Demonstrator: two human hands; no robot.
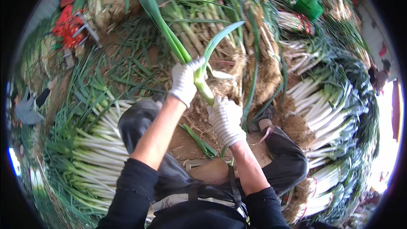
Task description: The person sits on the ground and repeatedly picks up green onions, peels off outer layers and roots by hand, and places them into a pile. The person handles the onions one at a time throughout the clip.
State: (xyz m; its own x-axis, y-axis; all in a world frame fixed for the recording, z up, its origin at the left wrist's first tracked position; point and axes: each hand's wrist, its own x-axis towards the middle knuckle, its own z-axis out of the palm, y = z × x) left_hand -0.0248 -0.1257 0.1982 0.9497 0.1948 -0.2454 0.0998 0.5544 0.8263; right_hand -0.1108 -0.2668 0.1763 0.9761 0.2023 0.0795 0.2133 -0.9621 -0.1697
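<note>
Both my hands wear pale striped knit gloves. My left hand [185, 81] is closed around a large green onion [178, 46], at the point where its leaves fan out towards the top left. At its lower, pale end is my right hand [225, 119], fingers curled against the stalk; the root end is hidden by the glove. One leaf bends off to the upper right. Under and beyond my hands lie untrimmed green onions [190, 36] with brown, soil-covered roots [235, 70]. Cut green leaves [200, 141] lie on the ground between my legs.
White-stalked green onions [95, 162] are piled on my left, more [321, 108] on my right, some tied with red bands. A green plastic container [309, 7] stands at the upper right. Red plastic strips [68, 28] hang by a metal frame [84, 27]. Another person [28, 111] is far left.
</note>
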